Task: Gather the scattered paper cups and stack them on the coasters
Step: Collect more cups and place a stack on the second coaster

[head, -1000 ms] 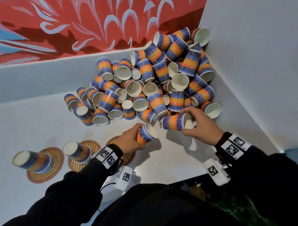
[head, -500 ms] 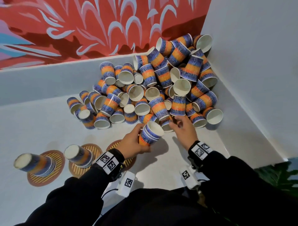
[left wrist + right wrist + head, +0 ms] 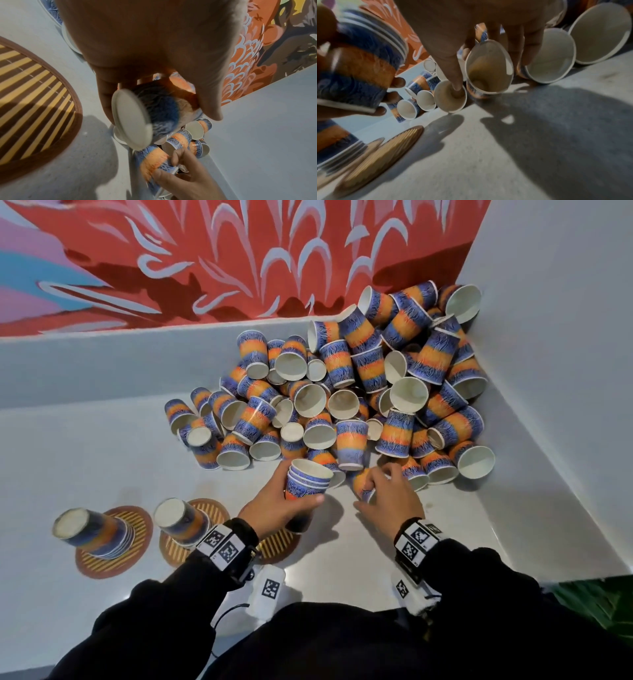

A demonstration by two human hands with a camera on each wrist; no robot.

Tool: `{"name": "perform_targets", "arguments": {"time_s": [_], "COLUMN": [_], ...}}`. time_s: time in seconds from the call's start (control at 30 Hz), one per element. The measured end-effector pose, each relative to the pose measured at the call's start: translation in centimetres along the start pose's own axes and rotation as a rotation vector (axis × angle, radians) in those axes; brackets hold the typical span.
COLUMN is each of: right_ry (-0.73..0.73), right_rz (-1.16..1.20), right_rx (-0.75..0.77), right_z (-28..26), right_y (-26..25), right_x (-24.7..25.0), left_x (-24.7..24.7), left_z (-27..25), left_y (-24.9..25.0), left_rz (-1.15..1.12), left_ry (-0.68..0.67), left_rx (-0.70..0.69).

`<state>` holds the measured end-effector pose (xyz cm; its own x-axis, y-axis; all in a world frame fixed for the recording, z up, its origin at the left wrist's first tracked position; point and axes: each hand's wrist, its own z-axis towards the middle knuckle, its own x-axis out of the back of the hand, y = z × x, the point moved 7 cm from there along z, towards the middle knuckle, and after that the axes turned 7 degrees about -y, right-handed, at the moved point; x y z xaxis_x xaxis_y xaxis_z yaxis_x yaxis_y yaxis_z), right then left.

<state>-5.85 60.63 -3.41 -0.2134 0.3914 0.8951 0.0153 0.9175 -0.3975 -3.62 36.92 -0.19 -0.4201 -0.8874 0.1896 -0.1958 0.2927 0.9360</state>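
A big heap of blue-and-orange paper cups (image 3: 359, 392) fills the far right corner of the white table. My left hand (image 3: 291, 501) grips a small nested stack of cups (image 3: 307, 481), mouth up and tilted; its white base (image 3: 132, 121) shows in the left wrist view. Just right of it, my right hand (image 3: 373, 491) grips a single cup (image 3: 362, 483) lying at the heap's front edge, thumb and fingers around its rim (image 3: 488, 67). Three round striped coasters lie at the front left; two carry upside-down stacks (image 3: 92, 530) (image 3: 180, 520).
The third coaster (image 3: 279, 544) lies partly under my left wrist with no cups on it. White walls close the table at the back and right (image 3: 548, 371), with a red mural above. Bare tabletop (image 3: 342, 559) stretches in front of the hands.
My right hand slid the cup it held into my left hand's stack, went back to the heap and now grips another cup. The left hand's stack has tipped more upright.
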Motion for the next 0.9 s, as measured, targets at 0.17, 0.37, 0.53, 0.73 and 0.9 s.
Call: {"name": "perform_targets", "arguments": {"time_s": [0.17, 0.37, 0.53, 0.73, 0.9], "right_ry": [-0.084, -0.067, -0.266, -0.402, -0.532], "right_rz": [0.11, 0.457, 0.587, 0.698, 0.72], "right_rx": [0.156, 0.313, 0.363, 0.359, 0.367], "right_z": [-1.2, -2.0, -1.8, -2.1, -2.3], "right_y": [-1.0, -2.8, -4.1, -5.5, -6.8], "right_x": [4.1, 9.0, 6.3, 3.0, 0.4], "left_x": [-0.1, -1.4, -2.3, -2.2, -1.5], "left_z": [0.2, 0.5, 0.5, -0.2, -1.2], "left_y": [-0.3, -0.8, 0.2, 0.7, 0.4], "left_rz": [0.103, 0.381, 0.351, 0.364, 0.351], "left_ry": [-0.023, -0.164, -0.172, -0.153, -0.114], "left_rx": [0.055, 0.089, 0.014, 0.013, 0.012]}}
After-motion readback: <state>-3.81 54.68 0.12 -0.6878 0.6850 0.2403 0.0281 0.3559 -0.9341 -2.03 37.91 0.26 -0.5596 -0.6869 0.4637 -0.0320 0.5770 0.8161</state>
